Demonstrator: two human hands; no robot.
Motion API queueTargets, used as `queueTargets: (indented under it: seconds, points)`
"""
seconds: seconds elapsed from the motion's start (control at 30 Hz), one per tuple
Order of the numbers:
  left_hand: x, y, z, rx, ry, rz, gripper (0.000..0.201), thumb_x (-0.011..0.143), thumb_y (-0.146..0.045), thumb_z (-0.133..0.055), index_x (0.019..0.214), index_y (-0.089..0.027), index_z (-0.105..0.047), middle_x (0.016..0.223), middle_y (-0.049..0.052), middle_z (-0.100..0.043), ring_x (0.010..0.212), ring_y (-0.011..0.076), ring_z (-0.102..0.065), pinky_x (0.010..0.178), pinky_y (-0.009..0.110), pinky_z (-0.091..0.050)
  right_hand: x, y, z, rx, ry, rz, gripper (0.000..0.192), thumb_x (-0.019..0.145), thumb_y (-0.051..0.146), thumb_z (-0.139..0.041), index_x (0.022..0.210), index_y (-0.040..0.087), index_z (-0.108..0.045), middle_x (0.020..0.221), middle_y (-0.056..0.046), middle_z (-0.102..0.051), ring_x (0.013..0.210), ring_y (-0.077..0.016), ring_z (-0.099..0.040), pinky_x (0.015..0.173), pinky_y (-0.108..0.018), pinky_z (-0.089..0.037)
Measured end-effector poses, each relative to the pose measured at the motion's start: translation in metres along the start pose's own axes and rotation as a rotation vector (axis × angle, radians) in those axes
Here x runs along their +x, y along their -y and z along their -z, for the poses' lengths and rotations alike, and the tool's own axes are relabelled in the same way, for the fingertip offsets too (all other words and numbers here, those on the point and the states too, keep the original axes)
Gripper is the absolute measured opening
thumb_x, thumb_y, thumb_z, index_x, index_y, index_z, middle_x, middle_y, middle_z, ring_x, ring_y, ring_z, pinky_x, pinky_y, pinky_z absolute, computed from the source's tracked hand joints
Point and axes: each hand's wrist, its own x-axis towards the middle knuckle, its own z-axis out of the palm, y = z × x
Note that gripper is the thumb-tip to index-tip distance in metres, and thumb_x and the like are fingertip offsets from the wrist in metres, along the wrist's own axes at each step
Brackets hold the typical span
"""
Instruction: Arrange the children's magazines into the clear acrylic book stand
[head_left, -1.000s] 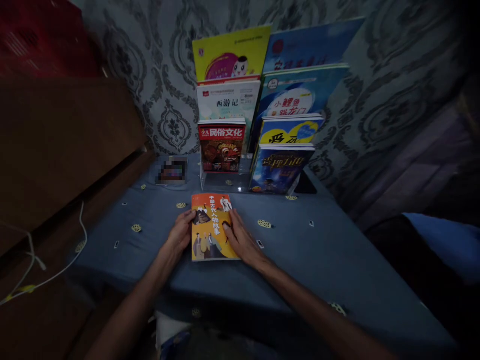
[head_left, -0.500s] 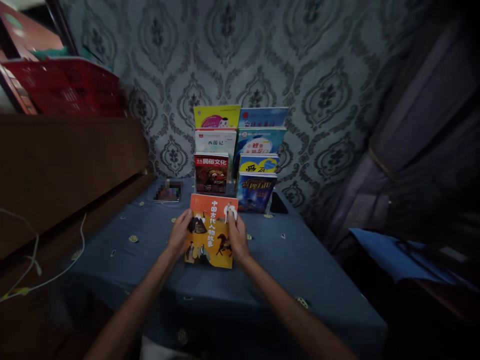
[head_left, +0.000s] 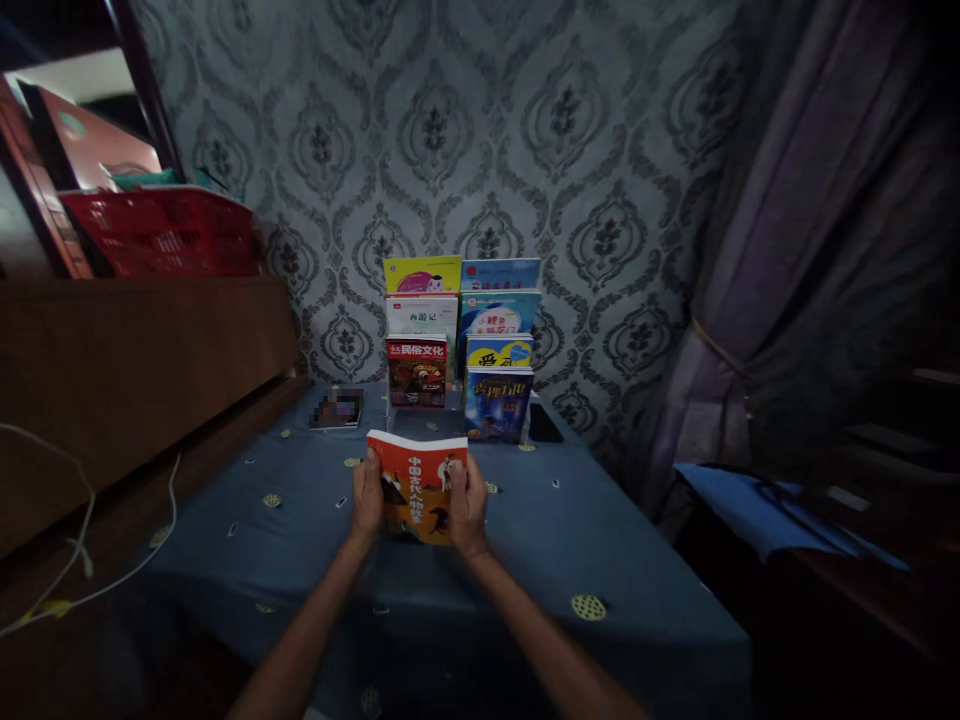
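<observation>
An orange book (head_left: 414, 492) with white Chinese characters down its cover is held above the table by both hands. My left hand (head_left: 367, 497) grips its left edge, and my right hand (head_left: 468, 505) grips the right edge with the thumb on the cover. The book tilts back, so its white top page edges show. Behind it, a clear stand (head_left: 429, 424) carries two columns of books. At the front of these are a red book (head_left: 417, 372) on the left and a dark blue book (head_left: 498, 405) on the right.
A blue patterned cloth covers the table (head_left: 570, 530). At the back left lies a dark flat item (head_left: 337, 409), partly blurred out; a black phone-like slab (head_left: 545, 423) lies right of the stand. A red basket (head_left: 169, 230) tops the wooden cabinet (head_left: 150, 350). White cables (head_left: 169, 510) hang left.
Both hands have tipped the orange book back, so its top page edges now show and its cover looks shorter. The camera view has shifted, with the stand appearing lower and smaller.
</observation>
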Motion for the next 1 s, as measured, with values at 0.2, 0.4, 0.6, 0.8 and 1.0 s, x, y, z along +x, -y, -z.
queueTargets:
  seconds: [0.2,0.4,0.6,0.8,1.0]
  points:
    - [-0.006,-0.006,0.001,-0.041,0.058,-0.002,0.078,0.065,-0.094,-0.051,0.068,-0.017,-0.065,0.05,0.001,-0.059,0.047,0.0149,-0.053,0.05,0.026,-0.046,-0.008,-0.001,0.003,-0.037,-0.024,0.026,0.044,0.095,0.061,-0.041,0.087,0.02,-0.057,0.07,0.002,-0.057,0.064,-0.0153,-0.051,0.063,-0.028,-0.044]
    - [-0.008,0.004,0.007,-0.019,0.011,0.027,0.077,0.063,-0.095,-0.05,0.061,-0.019,-0.061,0.048,0.001,-0.054,0.05,0.0153,-0.051,0.049,0.025,-0.043,-0.015,0.003,0.007,-0.057,-0.023,0.037,0.04,0.096,0.057,-0.042,0.088,0.021,-0.058,0.069,0.002,-0.058,0.063,-0.0155,-0.052,0.062,-0.028,-0.045]
    - [-0.013,0.022,0.017,0.035,-0.082,0.071,0.071,0.068,-0.091,-0.052,0.059,-0.021,-0.054,0.056,0.0,-0.053,0.056,0.0148,-0.049,0.051,0.025,-0.042,-0.022,0.0,0.016,-0.082,0.008,0.045,0.036,0.098,0.053,-0.043,0.093,0.022,-0.061,0.071,0.0,-0.064,0.063,-0.0165,-0.058,0.06,-0.027,-0.049]
    - [-0.021,0.025,0.037,0.113,-0.01,0.122,0.061,0.077,-0.08,-0.056,0.075,-0.02,-0.067,0.077,0.006,-0.067,0.078,0.0224,-0.062,0.074,0.03,-0.052,-0.029,-0.01,0.053,-0.256,0.204,0.068,0.036,0.1,0.05,-0.043,0.103,0.023,-0.066,0.08,-0.005,-0.072,0.068,-0.0214,-0.066,0.062,-0.031,-0.056]
    - [-0.018,-0.003,0.066,0.347,0.248,0.183,0.046,0.083,-0.065,-0.06,0.087,-0.021,-0.073,0.096,0.008,-0.073,0.096,0.026,-0.064,0.088,0.032,-0.051,-0.009,0.019,0.083,-0.468,0.571,0.06,0.024,0.098,0.041,-0.051,0.102,0.027,-0.07,0.093,-0.005,-0.075,0.087,-0.0231,-0.072,0.078,-0.03,-0.06]
